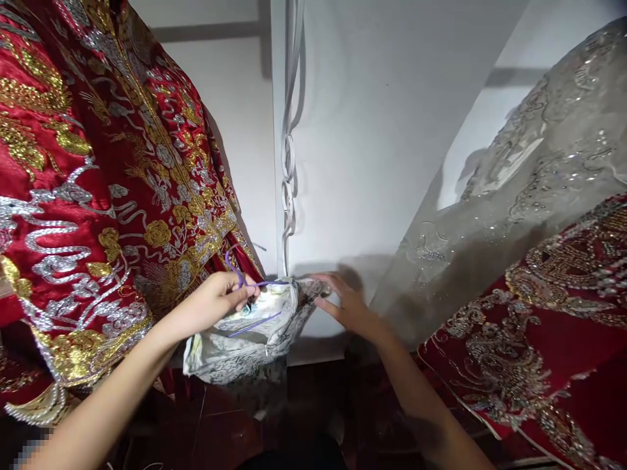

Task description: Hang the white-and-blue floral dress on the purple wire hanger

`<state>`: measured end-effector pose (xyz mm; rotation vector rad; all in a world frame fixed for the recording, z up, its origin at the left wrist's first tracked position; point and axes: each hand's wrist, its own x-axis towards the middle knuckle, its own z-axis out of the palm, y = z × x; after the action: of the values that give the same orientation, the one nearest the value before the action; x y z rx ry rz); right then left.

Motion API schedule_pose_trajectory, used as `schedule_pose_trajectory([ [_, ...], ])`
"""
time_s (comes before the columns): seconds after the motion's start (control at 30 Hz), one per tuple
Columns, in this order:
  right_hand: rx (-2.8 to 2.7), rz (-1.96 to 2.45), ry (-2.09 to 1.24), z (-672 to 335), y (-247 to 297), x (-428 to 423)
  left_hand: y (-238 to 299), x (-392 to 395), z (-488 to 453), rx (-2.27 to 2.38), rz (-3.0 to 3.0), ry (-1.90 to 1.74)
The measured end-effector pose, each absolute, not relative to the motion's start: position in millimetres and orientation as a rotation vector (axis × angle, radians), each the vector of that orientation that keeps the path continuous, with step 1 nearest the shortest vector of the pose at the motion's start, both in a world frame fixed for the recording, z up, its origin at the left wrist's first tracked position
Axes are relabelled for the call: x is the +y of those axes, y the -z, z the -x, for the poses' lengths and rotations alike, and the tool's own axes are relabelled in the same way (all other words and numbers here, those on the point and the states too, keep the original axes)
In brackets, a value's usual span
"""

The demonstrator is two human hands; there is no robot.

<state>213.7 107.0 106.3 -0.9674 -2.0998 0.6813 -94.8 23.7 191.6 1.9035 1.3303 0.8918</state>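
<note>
A light, patterned cloth bundle (240, 362) hangs in front of the wall, gathered at its top. From that gathered part a thin purple cord (267, 283) runs left to my left hand (220, 300), whose closed fingers pinch it. A loop of the cord rises above these fingers, and another length lies across the cloth. On the bundle's right side, my right hand (350, 307) holds the cloth's upper corner between thumb and fingers. The exact kind of the cloth thing cannot be made out.
On the left hangs a red garment (161, 170) with gold and silver embroidery. A pale, sequined gown (553, 156) and a beaded red garment (582, 352) are at the right. White straps (288, 156) hang down along the white wall (382, 130). The floor below is dark.
</note>
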Motion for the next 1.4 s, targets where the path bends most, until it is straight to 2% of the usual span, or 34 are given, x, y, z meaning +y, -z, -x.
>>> schedule_pose_trajectory([
  [0.1, -2.121, 0.915, -0.713, -208.2, -108.4, 126.4, -201.9, 32.7, 96.8, 1.402, -1.898, -1.174],
  [0.23, -1.919, 0.792, -0.738, -204.0, -137.1, 159.2, -208.2, 41.6, 93.0, 1.584, -2.053, -1.862],
  [0.3, -1.720, 0.787, -0.772, -203.9, -157.4, 176.4, -199.9, 40.1, 86.9, 1.595, -2.102, -2.234],
  [0.37, -1.530, 0.785, -0.837, -206.3, -174.2, 190.3, -180.6, 36.7, 77.2, 1.449, -2.146, -2.442],
  [0.4, -1.454, 0.777, -0.859, -208.7, -179.6, 195.0, -167.5, 35.2, 71.1, 1.338, -2.186, -2.431],
  [0.5, -1.338, 0.766, -0.873, -220.8, -180.4, 198.4, -121.7, 35.4, 49.3, 1.382, -2.109, -1.726],
  [0.57, -1.329, 0.796, -0.896, -231.3, -170.2, 192.6, -91.9, 39.8, 34.2, 1.449, -1.942, -1.381],
  [0.67, -1.357, 0.875, -0.878, -246.0, -149.0, 180.0, -54.8, 48.4, 14.4, 1.478, -1.851, -1.170],
  [0.87, -1.330, 0.953, -0.655, -259.3, -122.9, 167.6, -18.3, 39.2, -7.5, 1.406, -1.727, -1.166],
  [1.03, -1.128, 1.114, -0.336, -240.4, -108.8, 144.6, -21.3, 11.8, -9.7, 1.250, -1.489, -1.274],
  [1.13, -0.949, 1.070, -0.178, -210.9, -78.7, 105.6, -26.5, -1.5, -13.1, 1.147, -1.278, -1.420],
  [1.3, -1.668, 0.995, -0.822, -166.2, -12.0, 42.8, -30.7, -17.1, -27.5, 1.021, -1.209, -1.475],
  [1.4, -1.728, 1.017, -0.961, -159.4, 5.5, 28.6, -33.4, -20.9, -39.6, 1.084, -1.340, -1.437],
])
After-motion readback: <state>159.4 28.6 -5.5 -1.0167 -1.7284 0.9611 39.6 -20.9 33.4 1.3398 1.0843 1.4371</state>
